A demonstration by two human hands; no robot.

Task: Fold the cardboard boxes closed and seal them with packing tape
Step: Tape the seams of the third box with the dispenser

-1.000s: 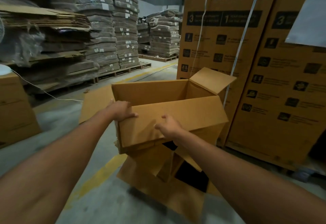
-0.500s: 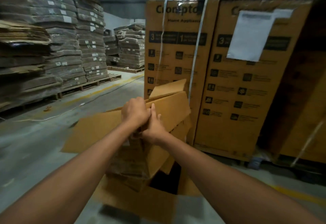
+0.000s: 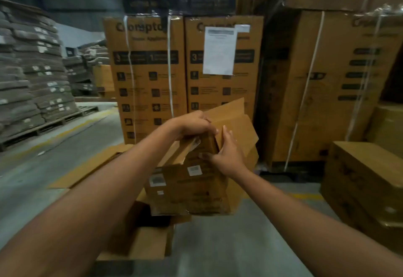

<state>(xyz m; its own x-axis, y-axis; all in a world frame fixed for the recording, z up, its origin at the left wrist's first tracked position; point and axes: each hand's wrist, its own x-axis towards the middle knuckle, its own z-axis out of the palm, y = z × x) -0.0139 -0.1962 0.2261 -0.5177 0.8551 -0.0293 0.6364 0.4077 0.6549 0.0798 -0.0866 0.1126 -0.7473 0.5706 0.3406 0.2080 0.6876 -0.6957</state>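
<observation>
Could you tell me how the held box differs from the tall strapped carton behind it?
The held box is small, flaps loose, gripped by the left hand and right hand; the strapped carton is tall, closed and bound with white straps. The held box bears small white labels; the strapped carton bears dark printed panels. Both are brown cardboard.

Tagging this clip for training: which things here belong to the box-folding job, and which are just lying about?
Job: cardboard box, left hand gripping its flap, right hand holding its side.
Lying about: strapped appliance cartons, white paper sheet, flattened cardboard stacks, closed box.
</observation>
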